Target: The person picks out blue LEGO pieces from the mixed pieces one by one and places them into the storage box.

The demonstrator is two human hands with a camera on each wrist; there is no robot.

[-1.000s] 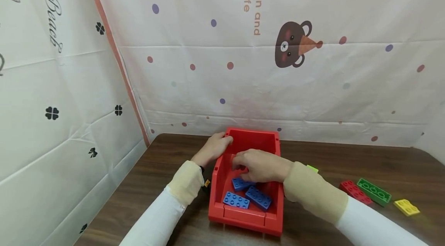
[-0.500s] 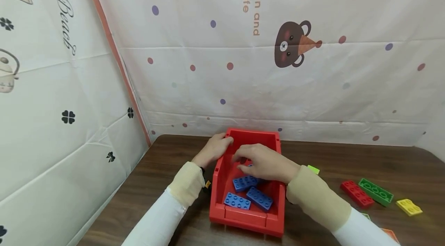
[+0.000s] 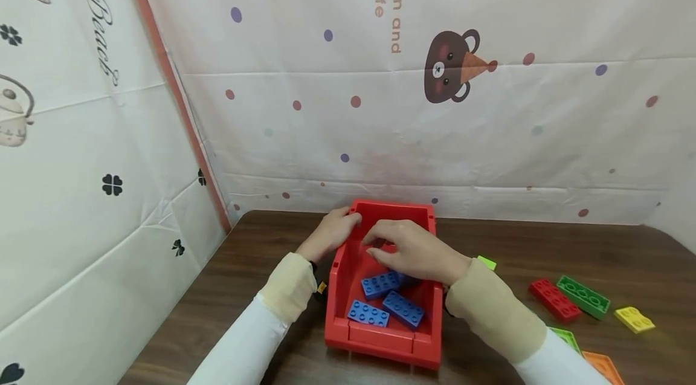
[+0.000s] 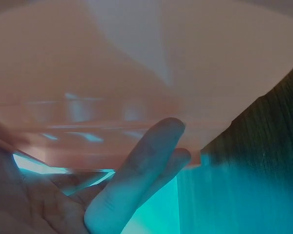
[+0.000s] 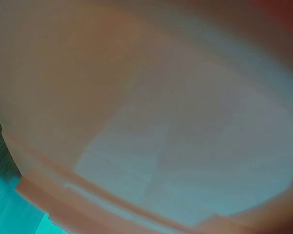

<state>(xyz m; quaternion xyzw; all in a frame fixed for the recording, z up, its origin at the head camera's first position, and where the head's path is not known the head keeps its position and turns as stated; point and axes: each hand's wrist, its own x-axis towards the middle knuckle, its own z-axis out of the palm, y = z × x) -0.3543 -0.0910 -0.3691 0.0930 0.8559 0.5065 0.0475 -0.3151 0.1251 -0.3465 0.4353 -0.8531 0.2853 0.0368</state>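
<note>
In the head view a red bin [image 3: 382, 339] stands on the wooden table. My left hand [image 3: 330, 234] grips its left wall near the back, thumb over the rim. The left wrist view shows fingers [image 4: 136, 175] against the bin's outer wall. Over the bin's middle hangs my right hand [image 3: 413, 249], fingers bent and thumb apart, with red bin showing in the gap and nothing visible held. Below it lie blue toy bricks: one at the front left [image 3: 368, 313], one at the front right [image 3: 403, 309] and one behind [image 3: 380, 284]. Another blue piece is partly hidden by the hand.
Right of the bin lie a red brick [image 3: 554, 299], a green brick [image 3: 583, 296], a yellow piece [image 3: 634, 319], a lime piece [image 3: 486, 262], and green and orange [image 3: 602, 367] pieces beside the right sleeve. A printed cloth [image 3: 304, 143] hangs behind the table.
My right hand has risen from the bin's floor, and its thumb and fingers have spread apart. More of the blue bricks shows below it. The left hand stays on the rim.
</note>
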